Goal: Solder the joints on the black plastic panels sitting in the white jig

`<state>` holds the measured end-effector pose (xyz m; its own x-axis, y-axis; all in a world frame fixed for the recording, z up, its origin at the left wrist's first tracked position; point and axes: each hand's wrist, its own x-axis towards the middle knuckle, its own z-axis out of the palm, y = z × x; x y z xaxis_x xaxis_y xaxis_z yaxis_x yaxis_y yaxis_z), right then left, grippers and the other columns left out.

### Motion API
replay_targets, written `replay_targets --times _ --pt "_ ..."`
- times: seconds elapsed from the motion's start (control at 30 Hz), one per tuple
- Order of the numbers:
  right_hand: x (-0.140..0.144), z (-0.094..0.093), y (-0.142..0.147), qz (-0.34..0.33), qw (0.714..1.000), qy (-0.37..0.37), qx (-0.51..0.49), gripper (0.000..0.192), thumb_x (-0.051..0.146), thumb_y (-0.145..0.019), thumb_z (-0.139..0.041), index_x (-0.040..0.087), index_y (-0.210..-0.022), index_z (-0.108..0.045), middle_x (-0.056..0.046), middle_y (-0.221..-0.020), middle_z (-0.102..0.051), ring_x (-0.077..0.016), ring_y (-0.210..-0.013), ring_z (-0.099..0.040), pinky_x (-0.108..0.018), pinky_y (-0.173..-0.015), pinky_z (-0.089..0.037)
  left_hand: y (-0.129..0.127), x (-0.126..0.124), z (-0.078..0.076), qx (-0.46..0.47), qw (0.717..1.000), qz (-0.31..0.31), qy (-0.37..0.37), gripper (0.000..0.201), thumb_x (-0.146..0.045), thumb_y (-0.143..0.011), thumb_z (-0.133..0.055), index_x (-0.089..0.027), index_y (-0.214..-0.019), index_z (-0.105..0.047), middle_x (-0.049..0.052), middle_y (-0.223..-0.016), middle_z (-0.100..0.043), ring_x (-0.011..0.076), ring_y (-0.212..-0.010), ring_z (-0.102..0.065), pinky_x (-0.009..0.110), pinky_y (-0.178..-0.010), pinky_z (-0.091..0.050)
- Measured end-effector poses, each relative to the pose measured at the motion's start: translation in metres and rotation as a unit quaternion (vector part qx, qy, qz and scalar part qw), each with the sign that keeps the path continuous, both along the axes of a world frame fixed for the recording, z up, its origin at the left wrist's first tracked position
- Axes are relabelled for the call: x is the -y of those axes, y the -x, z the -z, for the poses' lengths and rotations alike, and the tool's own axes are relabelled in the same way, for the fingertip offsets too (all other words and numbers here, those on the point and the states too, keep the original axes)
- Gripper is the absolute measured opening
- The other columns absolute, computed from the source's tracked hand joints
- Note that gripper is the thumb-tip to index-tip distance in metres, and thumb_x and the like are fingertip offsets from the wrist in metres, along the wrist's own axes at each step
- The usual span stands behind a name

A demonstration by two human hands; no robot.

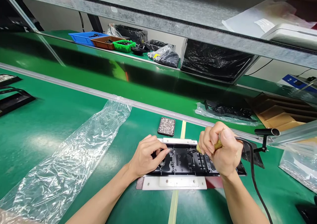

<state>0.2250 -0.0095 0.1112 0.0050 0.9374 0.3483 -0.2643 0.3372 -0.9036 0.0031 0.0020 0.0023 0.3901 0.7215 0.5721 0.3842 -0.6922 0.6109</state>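
A black plastic panel with moulded posts and ribs lies in a fixture with white blocks along its near and far sides. My right hand is wrapped round the yellow handle of a soldering iron, its tip end angled down over the panel and its black cord trailing to the right. Over the panel's left part is my left hand, thumb and forefinger pinched together; what they hold, if anything, is too small to name. Just beyond the fixture stands a small black tray full of tiny metal pieces.
A tubular holder on a stand is right of my right hand. Clear plastic film covers the left bench. Blue, brown and green bins sit on the back shelf. A metal shelf crosses overhead. Cardboard dividers stand right.
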Motion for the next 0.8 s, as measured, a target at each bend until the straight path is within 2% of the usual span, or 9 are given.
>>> replay_targets --times 0.13,0.5,0.67,0.8 --pt "-0.004 -0.001 -0.007 -0.041 0.999 0.004 -0.004 0.032 0.036 -0.096 -0.051 0.021 -0.067 -0.049 0.005 -0.050 -0.042 -0.0106 -0.040 -0.036 -0.025 -0.039 -0.038 0.000 0.000 0.000 0.005 1.000 0.000 -0.002 0.015 -0.023 -0.099 -0.064 -0.019 -0.085 -0.066 -0.004 -0.062 -0.056 0.0135 -0.063 -0.048 0.033 -0.069 -0.033" --pt "-0.004 -0.004 -0.025 -0.042 0.999 -0.007 -0.016 0.035 0.039 -0.099 -0.048 0.021 -0.069 -0.050 0.005 -0.049 -0.043 -0.0117 -0.039 -0.039 -0.028 -0.039 -0.045 0.002 0.000 -0.001 0.000 1.000 0.000 -0.007 0.016 -0.023 -0.099 -0.064 -0.019 -0.084 -0.066 -0.004 -0.061 -0.052 0.0135 -0.062 -0.046 0.033 -0.068 -0.032" --pt "0.010 -0.029 -0.022 0.022 0.997 -0.045 -0.058 0.043 0.039 -0.102 -0.039 0.021 -0.066 -0.053 0.004 -0.045 -0.041 -0.0108 -0.036 -0.038 -0.025 -0.037 -0.043 0.001 0.000 0.000 0.000 1.000 -0.001 -0.004 0.018 -0.023 -0.100 -0.063 -0.019 -0.083 -0.066 -0.003 -0.061 -0.054 0.0138 -0.062 -0.047 0.034 -0.068 -0.033" --pt "0.020 -0.050 0.004 0.049 0.996 -0.056 -0.055 0.042 0.037 -0.100 -0.047 0.019 -0.062 -0.055 0.004 -0.043 -0.040 -0.0087 -0.034 -0.036 -0.021 -0.034 -0.039 0.000 -0.005 0.004 0.001 1.000 0.004 -0.007 0.015 -0.023 -0.101 -0.062 -0.020 -0.086 -0.066 -0.002 -0.067 -0.063 0.0142 -0.063 -0.049 0.035 -0.069 -0.035"
